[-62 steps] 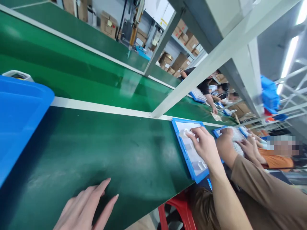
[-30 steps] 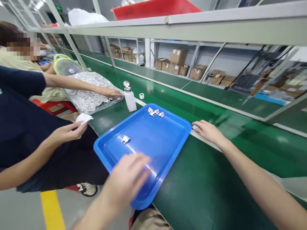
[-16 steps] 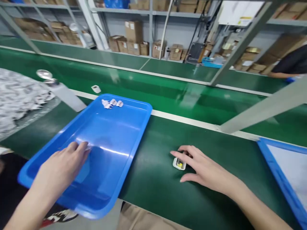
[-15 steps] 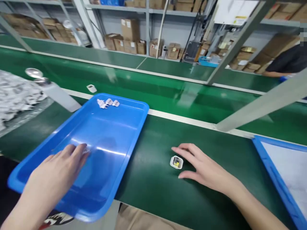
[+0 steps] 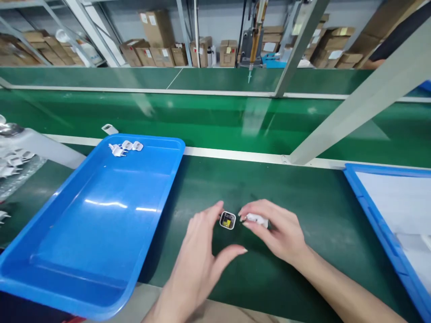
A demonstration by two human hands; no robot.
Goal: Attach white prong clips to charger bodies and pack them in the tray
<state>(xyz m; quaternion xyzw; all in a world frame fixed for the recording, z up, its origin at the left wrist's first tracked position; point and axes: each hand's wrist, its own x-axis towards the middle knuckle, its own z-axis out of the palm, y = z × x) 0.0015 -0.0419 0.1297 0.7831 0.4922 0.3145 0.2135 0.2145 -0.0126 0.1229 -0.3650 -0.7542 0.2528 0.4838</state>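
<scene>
A small white square charger shell [image 5: 227,220] with a yellow part inside sits between my two hands, just over the green belt. My left hand [image 5: 202,255] curls around it from the left, fingertips on its edge and thumb spread below. My right hand [image 5: 279,233] is closed on a small white plug piece [image 5: 257,219], held right beside the shell. A blue tray [image 5: 101,224] lies to the left with three white plug pieces [image 5: 125,147] in its far corner.
A second blue tray [image 5: 363,197] with a white lining sits at the right edge. One small white part [image 5: 109,129] lies on the belt beyond the left tray. A white bottle [image 5: 50,147] and a bag of white parts [image 5: 11,163] are far left. A slanted metal post [image 5: 336,121] rises behind.
My left hand left the blue tray and came across to the shell. My right hand, which was flat beside the shell, now pinches a white plug piece. The view swung slightly right.
</scene>
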